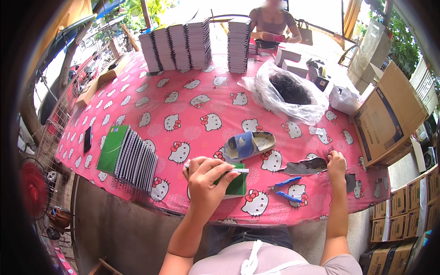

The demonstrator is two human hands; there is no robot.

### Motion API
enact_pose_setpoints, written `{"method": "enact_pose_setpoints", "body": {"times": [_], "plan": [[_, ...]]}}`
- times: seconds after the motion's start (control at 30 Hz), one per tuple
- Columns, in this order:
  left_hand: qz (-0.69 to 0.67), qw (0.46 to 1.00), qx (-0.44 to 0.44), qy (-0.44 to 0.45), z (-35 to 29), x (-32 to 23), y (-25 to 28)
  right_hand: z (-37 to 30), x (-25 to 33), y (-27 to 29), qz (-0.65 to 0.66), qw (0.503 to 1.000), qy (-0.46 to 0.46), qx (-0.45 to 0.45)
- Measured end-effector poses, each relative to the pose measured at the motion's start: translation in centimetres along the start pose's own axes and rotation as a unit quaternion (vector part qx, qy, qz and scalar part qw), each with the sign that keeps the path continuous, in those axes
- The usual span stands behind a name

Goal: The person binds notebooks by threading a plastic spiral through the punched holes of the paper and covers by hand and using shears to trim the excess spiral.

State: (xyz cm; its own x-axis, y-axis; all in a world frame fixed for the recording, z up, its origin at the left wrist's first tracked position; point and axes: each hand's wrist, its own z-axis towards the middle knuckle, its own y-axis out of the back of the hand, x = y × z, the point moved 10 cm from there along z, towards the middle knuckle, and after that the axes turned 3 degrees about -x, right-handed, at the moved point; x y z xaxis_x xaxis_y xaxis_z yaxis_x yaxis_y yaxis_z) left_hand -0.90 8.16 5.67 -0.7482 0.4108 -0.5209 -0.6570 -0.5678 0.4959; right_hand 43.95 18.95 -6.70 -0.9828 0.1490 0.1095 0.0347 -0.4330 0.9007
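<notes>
At the table's front edge, my left hand (205, 176) is closed over the top of a small green-covered notebook (237, 185), its fingers and thumb pinching a white strip or page edge there. My right hand (336, 166) reaches out to the right, fingers drawn together beside a dark, torn-looking patch (311, 166) with thin black wire coils near the fingertips. What those fingers pinch is too small to make out. Between the hands lie blue-handled cutting pliers (288, 190). A blue slipper (250, 145) rests just beyond the notebook.
Green-covered spiral notebooks (130, 156) stand stacked at left, near a black phone (87, 139). Tall stacks of spiral-bound books (176, 46) line the back. A plastic bag (270, 98) holds black coils. At right is an open cardboard box (385, 119). Another person (274, 25) sits across the pink table.
</notes>
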Motion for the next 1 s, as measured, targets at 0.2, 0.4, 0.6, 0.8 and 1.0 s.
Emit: {"method": "enact_pose_setpoints", "body": {"times": [0.2, 0.4, 0.6, 0.8, 1.0], "plan": [[0.011, 1.0, 0.0, 0.004, -0.2, 0.4, -0.1, -2.4, 15.3, 7.9, 0.302, 0.939, 0.162, -0.019], [-0.004, 1.0, 0.003, 0.017, -0.3, 0.3, 0.1, -7.2, 28.1, 12.3, 0.526, 0.8, 0.262, 0.123], [-0.013, 1.0, 0.01, 0.017, -0.5, 0.4, 0.2, -5.8, 28.3, 12.4, 0.531, 0.806, 0.234, 0.116], [-0.016, 1.0, -0.002, 0.022, -0.5, 0.1, -0.1, -5.3, 29.1, 12.3, 0.525, 0.788, 0.288, 0.145], [-0.025, 0.999, -0.009, 0.027, -0.4, 0.7, 0.4, -5.0, 29.9, 10.0, 0.517, 0.78, 0.247, 0.251]]}}
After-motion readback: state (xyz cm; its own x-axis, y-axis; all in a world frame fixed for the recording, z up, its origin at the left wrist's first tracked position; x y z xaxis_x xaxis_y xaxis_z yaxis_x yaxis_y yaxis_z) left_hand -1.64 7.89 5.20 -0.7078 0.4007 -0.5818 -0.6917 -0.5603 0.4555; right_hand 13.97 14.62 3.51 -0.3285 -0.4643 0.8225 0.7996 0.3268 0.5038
